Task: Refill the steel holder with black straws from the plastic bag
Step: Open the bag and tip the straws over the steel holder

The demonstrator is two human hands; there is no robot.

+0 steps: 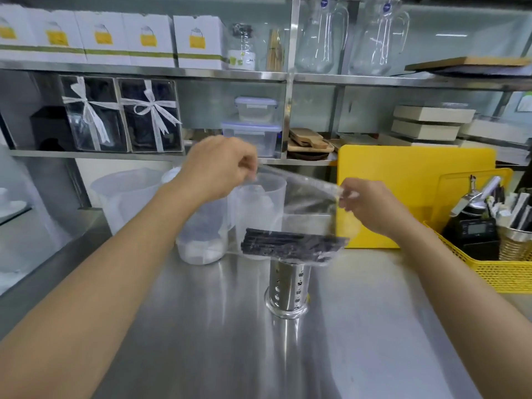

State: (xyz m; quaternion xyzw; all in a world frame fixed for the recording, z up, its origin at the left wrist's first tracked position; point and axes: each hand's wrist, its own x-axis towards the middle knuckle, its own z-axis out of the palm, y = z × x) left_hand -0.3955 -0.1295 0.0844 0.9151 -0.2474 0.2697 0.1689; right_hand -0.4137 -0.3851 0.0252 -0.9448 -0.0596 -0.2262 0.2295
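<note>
A clear plastic bag (305,205) hangs in the air above the steel counter, held by its top edge. My left hand (218,168) pinches the bag's upper left corner, and my right hand (371,205) pinches its upper right corner. A bundle of black straws (290,244) lies sideways in the bottom of the bag. Directly under the bag stands the perforated steel holder (288,286), upright on the counter; its mouth is hidden behind the straws.
Clear plastic jugs (256,203) and a tub (201,243) stand behind the bag. A yellow cutting board (411,180) leans at the right. A yellow basket (501,272) with tools and a second holder sits far right. Shelves with boxes and pitchers rise behind the steel counter (230,341).
</note>
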